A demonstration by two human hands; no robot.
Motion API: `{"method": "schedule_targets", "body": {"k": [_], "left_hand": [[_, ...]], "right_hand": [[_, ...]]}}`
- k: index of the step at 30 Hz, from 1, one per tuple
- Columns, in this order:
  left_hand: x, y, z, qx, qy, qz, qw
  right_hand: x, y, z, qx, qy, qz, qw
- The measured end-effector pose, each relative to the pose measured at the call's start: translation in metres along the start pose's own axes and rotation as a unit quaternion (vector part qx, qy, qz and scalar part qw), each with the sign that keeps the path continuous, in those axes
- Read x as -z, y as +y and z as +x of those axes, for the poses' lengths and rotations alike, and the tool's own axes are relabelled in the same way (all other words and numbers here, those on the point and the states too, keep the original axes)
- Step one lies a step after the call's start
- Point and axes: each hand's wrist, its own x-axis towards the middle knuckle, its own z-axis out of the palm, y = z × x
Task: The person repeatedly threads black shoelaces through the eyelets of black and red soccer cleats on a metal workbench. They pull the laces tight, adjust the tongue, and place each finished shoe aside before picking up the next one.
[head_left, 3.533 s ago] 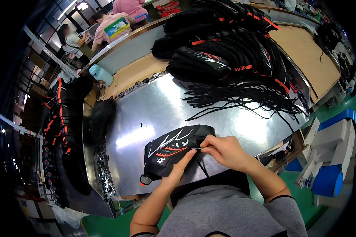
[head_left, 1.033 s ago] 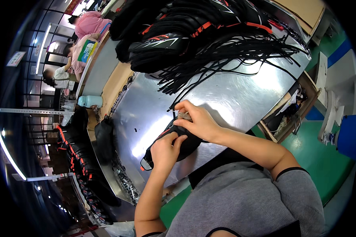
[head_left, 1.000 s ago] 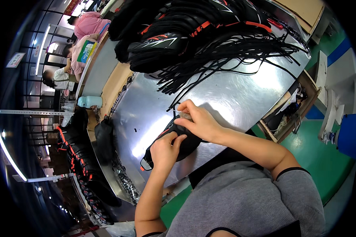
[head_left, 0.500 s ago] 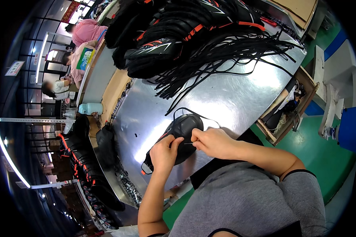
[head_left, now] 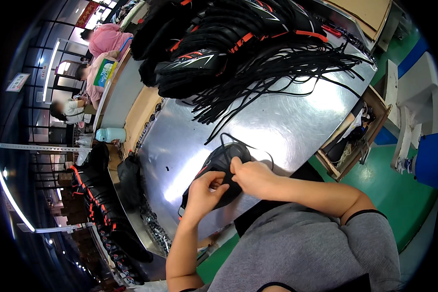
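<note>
A black shoe point(head_left: 215, 158) with a red-orange accent lies on the metal table close in front of me. A black shoelace point(head_left: 250, 144) loops above its far end and bends down beside my right hand. My right hand point(head_left: 252, 177) is closed in a pinch over the shoe's opening, seemingly on the lace; its fingertips are partly hidden. On the shoe's near left part rests my left hand point(head_left: 205, 193), fingers curled over the upper, with a small gap between thumb and forefinger. The shoe's near side is covered by both hands.
A pile of black shoes point(head_left: 194, 63) with orange trim lies at the far side, beside a heap of loose black laces point(head_left: 272, 73). Along the left stand more black shoes point(head_left: 97, 194) and a pale blue bottle point(head_left: 111, 135). An open drawer point(head_left: 343, 165) juts out right. Other people sit far left.
My left thumb and forefinger have parted, and the thin pale thing between my hands no longer shows. My right hand has shifted slightly left and up over the shoe.
</note>
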Motion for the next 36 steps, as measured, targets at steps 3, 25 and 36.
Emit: {"method": "schedule_targets", "body": {"k": [3,25,36], "left_hand": [[-0.011,0.013,-0.009,-0.020,0.019,0.121,0.992],[0.036,-0.036,-0.036,-0.182,0.094,0.136,0.969],[0.040,-0.067,-0.004,0.119,-0.113,-0.276,0.947]], "right_hand": [[-0.012,-0.015,0.005,0.013,0.031,-0.046,0.998],[0.046,-0.020,0.044,0.008,0.069,0.089,0.994],[0.021,-0.032,0.031,-0.132,0.022,0.235,0.963]]}}
